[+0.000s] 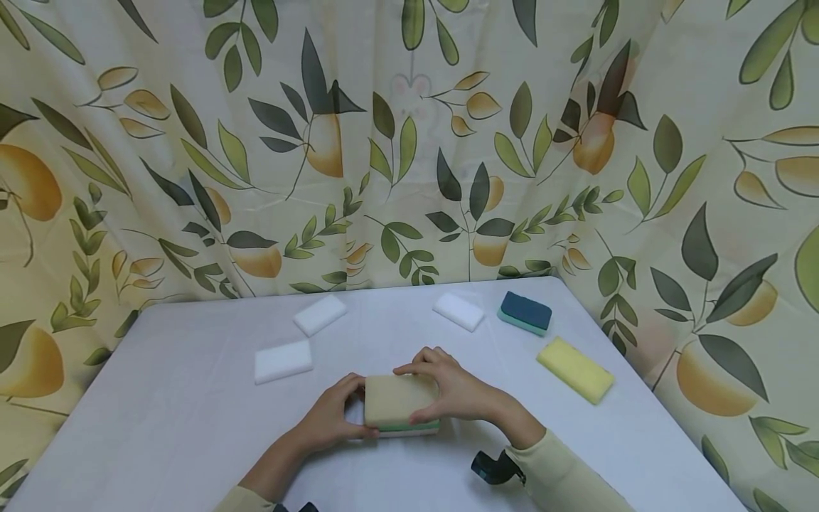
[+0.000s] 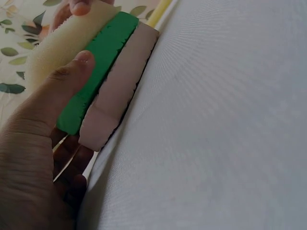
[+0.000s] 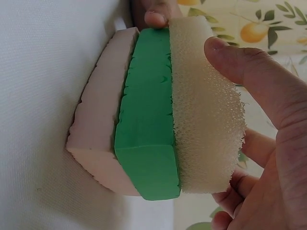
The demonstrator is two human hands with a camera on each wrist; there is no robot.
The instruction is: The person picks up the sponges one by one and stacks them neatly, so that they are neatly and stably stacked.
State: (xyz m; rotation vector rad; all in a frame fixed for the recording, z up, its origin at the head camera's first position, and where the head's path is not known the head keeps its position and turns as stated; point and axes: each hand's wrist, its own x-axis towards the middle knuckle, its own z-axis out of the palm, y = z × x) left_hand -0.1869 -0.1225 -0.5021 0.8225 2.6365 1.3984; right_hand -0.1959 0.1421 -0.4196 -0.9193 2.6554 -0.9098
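Observation:
A stack of sponges stands on the table near its front. On top lies a porous beige sponge (image 1: 398, 400), under it a smooth green sponge (image 3: 147, 91), and at the bottom a pale pink sponge (image 3: 103, 91) against the cloth. My right hand (image 1: 457, 387) grips the beige sponge, thumb on the near side and fingers on the far side. At the stack's left end, my left hand (image 1: 329, 412) holds the green sponge, its thumb on the near edge and the other fingers behind. The far faces of the stack are hidden in the wrist views.
Two white sponges (image 1: 284, 361) lie at the left. Toward the back right are another white sponge (image 1: 458, 311), a dark blue and green scouring sponge (image 1: 525, 313) and a yellow sponge (image 1: 576, 370). A leaf-and-fruit curtain (image 1: 409, 178) hangs behind the white-clothed table (image 1: 173, 398).

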